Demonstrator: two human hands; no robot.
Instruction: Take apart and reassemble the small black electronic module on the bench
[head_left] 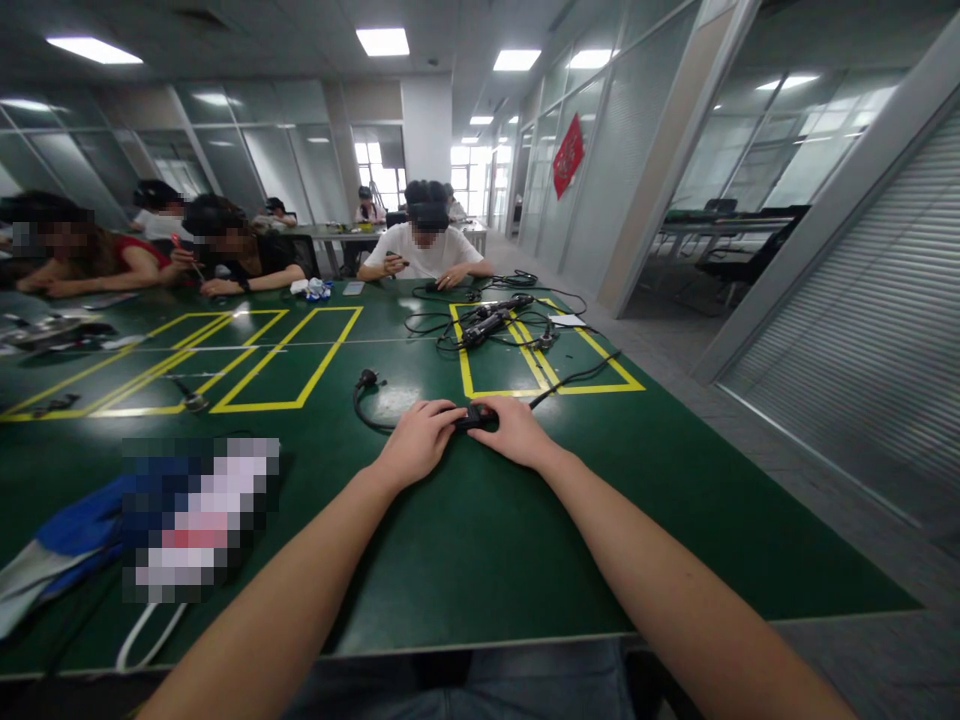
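Observation:
A small black corded device (474, 418), its exact kind too small to make out, is at the table in front of me. My left hand (420, 440) closes on its left end, fingers curled over the top. Around its right end my right hand (516, 430) is wrapped, thumb and fingers meeting near a reddish spot. From the left side a black power cord (365, 415) loops away to a plug (366, 379) lying on the green surface. Another black cable (574, 378) runs out beyond my right hand. My fingers cover much of the device.
Several black corded devices (487, 325) lie tangled inside yellow tape outlines on the green table (480, 560). At left are a blue and white cloth item (71, 530) and a blurred pink strap item (199, 530). A person in white (427, 255) sits opposite; others sit further left.

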